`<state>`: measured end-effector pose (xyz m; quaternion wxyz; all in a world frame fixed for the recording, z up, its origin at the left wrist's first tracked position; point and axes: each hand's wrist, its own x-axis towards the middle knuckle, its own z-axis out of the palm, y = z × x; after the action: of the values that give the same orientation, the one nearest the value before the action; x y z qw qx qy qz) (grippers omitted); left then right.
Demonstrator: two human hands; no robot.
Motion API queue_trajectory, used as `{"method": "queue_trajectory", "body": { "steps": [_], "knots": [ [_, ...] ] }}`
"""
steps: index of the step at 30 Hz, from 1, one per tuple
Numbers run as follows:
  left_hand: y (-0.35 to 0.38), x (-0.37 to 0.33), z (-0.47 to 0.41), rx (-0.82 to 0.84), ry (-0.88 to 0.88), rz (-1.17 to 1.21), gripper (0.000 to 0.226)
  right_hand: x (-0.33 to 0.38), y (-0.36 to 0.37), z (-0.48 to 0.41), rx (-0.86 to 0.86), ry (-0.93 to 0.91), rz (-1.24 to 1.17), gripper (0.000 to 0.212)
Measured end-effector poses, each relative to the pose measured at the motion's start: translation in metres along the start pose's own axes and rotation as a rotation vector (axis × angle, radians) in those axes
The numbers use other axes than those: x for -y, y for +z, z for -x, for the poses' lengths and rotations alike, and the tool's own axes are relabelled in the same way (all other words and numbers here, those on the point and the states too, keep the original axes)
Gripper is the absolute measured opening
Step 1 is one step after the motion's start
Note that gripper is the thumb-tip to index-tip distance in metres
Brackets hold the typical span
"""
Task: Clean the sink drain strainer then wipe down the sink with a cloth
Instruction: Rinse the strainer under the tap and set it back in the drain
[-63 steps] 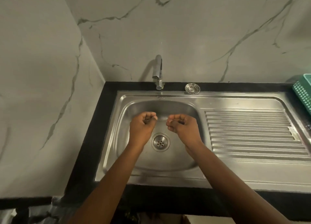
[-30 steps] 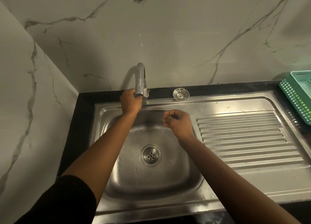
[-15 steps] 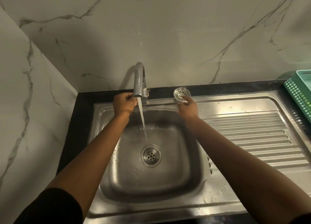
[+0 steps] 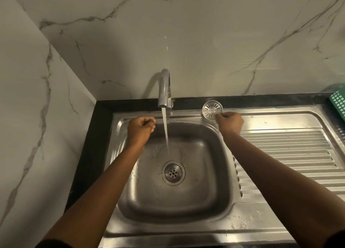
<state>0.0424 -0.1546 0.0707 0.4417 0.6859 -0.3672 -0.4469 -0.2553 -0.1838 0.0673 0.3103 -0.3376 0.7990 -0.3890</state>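
My left hand (image 4: 140, 127) has come off the tap (image 4: 165, 91) since half a second ago and hangs loosely curled, empty, left of the running water (image 4: 165, 134). The stream falls into the sink (image 4: 209, 188). My right hand (image 4: 230, 123) has now pinched the strainer (image 4: 212, 109) at its near edge on the sink's back rim.

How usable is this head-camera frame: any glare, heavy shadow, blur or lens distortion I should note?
Head view: dim, warm light; the faucet casts a soft shadow on the marble wall. Mild glare on the sink rim and drainboard. Wide-angle bending shows in the counter edge. The strainer, right hand and left hand look slightly soft, yet readable.
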Motion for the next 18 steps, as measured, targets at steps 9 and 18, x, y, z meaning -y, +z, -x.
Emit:
{"method": "queue_trajectory", "body": {
  "steps": [9, 18],
  "knots": [
    [0.0, -0.007, 0.019, 0.064, 0.021, 0.017, 0.011, 0.02, 0.002, 0.069, 0.171, -0.264, 0.158, 0.017],
    [-0.008, -0.013, 0.035, 0.201, 0.071, -0.071, 0.021, 0.047, 0.038, 0.121, 0.4, -0.509, 0.319, 0.017]
  ]
}}
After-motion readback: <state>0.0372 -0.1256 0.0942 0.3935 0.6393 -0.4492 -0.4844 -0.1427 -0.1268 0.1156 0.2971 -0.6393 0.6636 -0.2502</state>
